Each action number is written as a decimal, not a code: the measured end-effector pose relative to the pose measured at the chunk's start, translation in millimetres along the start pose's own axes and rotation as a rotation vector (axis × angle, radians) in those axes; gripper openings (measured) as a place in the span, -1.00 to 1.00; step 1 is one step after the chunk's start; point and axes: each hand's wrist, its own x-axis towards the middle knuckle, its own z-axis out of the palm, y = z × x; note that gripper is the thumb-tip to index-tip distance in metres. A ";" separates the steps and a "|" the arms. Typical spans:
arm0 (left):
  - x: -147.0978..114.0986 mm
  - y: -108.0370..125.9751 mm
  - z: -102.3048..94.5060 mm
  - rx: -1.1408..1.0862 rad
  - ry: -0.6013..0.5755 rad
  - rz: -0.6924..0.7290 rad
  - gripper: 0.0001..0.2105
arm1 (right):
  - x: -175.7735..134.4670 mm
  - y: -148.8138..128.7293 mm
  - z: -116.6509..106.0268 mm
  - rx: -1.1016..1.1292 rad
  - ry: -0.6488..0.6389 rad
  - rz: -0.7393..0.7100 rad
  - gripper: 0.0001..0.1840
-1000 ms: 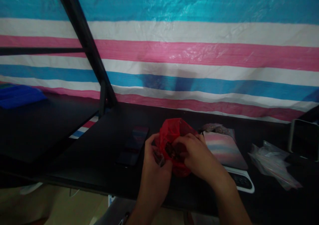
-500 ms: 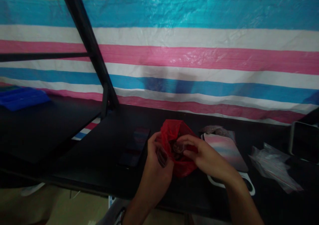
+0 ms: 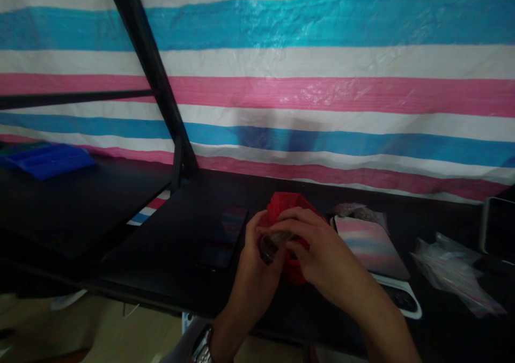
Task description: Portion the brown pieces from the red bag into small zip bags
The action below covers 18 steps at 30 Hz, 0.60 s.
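Single view from a camera worn on the person's head, above the near side of a black table [image 3: 169, 256], facing forward and tilted down. It sits close: both forearms rise from the bottom edge, bringing the left hand [image 3: 260, 266] and right hand [image 3: 324, 253] just below the frame's centre. Farther off, a striped sheet [image 3: 322, 63] spans the upper half; floor [image 3: 140, 328] shows at lower left.

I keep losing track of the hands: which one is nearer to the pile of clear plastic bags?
Right. The right hand is at the red plastic bag, left of the pile of clear plastic bags. The left hand is farther left from them.
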 end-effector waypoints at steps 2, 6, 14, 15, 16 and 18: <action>-0.3 0.1 -0.3 -0.002 -0.002 0.015 -0.38 | 1.0 -0.1 0.7 0.001 -0.004 -0.028 -0.39; -0.7 2.6 -0.4 0.011 -0.009 0.044 -0.41 | 1.4 -1.8 1.1 0.009 -0.007 -0.020 -0.44; 0.9 5.2 -1.1 0.085 0.052 0.097 -0.45 | -4.1 21.9 -15.3 -0.061 0.200 0.104 -0.54; 1.6 6.3 -1.7 0.092 0.080 0.109 -0.45 | -4.9 28.6 -15.9 -0.087 0.206 0.134 -0.54; 2.0 7.7 -2.4 0.099 0.109 0.122 -0.44 | -5.5 34.4 -15.7 -0.108 0.197 0.159 -0.54; 1.4 10.8 -4.0 0.118 0.164 0.147 -0.42 | -6.2 40.3 -12.9 -0.141 0.162 0.186 -0.52</action>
